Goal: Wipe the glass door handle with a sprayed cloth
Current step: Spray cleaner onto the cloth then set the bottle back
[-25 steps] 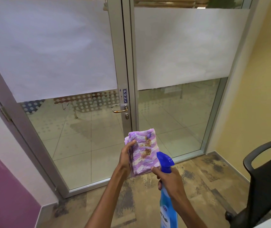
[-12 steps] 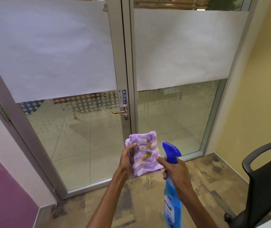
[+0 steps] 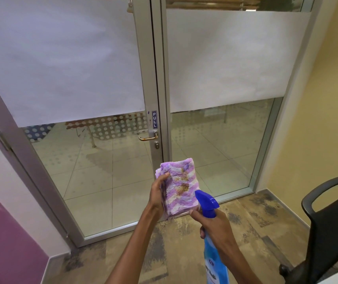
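Note:
A folded purple and white cloth (image 3: 179, 184) with brown stains is held up by my left hand (image 3: 157, 193), gripped along its left edge. My right hand (image 3: 215, 227) grips a blue spray bottle (image 3: 212, 253); its dark blue nozzle head (image 3: 206, 202) points at the cloth's lower right corner, almost touching it. The brass lever door handle (image 3: 148, 137) sits on the metal frame of the left glass door (image 3: 94, 160), under a blue PULL sticker (image 3: 154, 119), well above and beyond the cloth.
Both glass doors carry frosted white bands; the right door (image 3: 221, 144) is closed. A black office chair (image 3: 332, 224) stands at the right. A purple and white wall (image 3: 4, 222) flanks the left, a yellow wall (image 3: 328, 99) the right. Patterned floor lies underfoot.
The spray bottle has come back left and down, its nozzle closer to the cloth's lower corner. The cloth stays held up in my left hand, tilted slightly.

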### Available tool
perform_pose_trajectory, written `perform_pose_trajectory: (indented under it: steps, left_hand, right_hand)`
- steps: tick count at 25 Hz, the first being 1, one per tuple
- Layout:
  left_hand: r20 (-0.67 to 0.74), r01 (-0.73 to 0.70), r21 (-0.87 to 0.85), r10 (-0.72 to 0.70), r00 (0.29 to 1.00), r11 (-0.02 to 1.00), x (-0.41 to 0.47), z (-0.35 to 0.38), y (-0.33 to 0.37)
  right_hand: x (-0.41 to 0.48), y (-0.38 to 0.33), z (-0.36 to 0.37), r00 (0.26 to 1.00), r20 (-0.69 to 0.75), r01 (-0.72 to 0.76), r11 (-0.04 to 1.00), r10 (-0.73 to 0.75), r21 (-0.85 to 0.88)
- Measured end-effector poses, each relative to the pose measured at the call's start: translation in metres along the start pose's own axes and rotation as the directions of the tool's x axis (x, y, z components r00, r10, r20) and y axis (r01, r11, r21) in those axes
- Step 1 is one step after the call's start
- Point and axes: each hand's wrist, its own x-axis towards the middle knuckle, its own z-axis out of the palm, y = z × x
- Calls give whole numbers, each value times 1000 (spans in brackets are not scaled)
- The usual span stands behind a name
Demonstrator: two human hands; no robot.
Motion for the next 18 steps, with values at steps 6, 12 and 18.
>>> perform_pose_trajectory:
  steps: [6,12,18]
  left_hand:
    - [30,13,17,-13,999,1000,-1,1,-7]
    - [87,81,-12,-80,993,997,1,11,-27]
    - [143,168,-9,-165,976,986,6,34,-62]
  right_hand:
    - [0,1,-4,998,-60,20,999,-22,-27]
    - [-9,4,-18,990,-51,137,989,-135,46]
    - [-27,4,-65,960,-196,206,978,-198,19]
